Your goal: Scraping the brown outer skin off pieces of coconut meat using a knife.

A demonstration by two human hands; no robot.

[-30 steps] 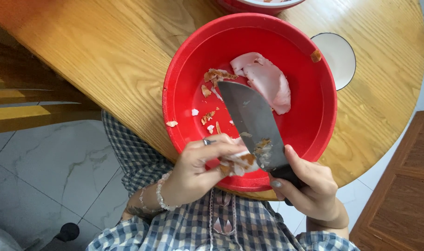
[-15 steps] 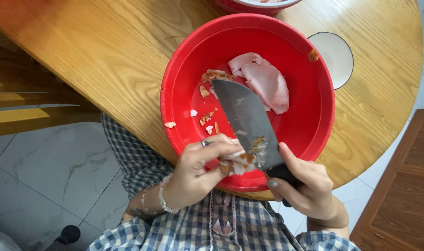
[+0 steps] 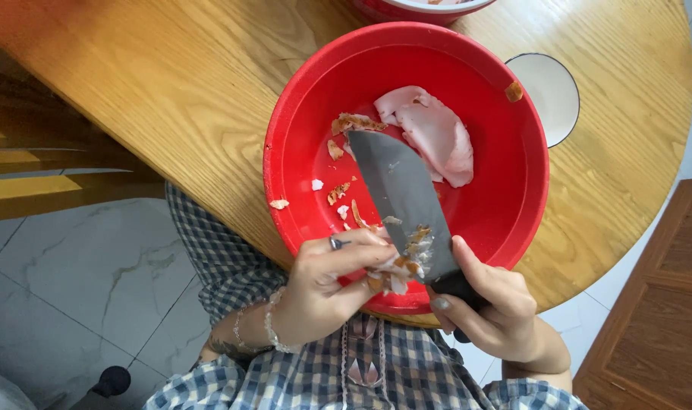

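Red plastic fills the middle of the view: a wide basin (image 3: 407, 163) on the round wooden desk (image 3: 171, 99), holding a pale slab of meat (image 3: 433, 137) at its far side and scraps on the bottom. The right hand (image 3: 494, 307) is clamped around the dark handle of a broad cleaver (image 3: 399, 197), whose long axis runs from the near rim up and leftward into the basin. The left hand (image 3: 327, 285), just left of the blade, has its fingertips closed on bits stuck near the blade's heel, perhaps skin or fat. A white bowl (image 3: 547, 95) sits right of the basin.
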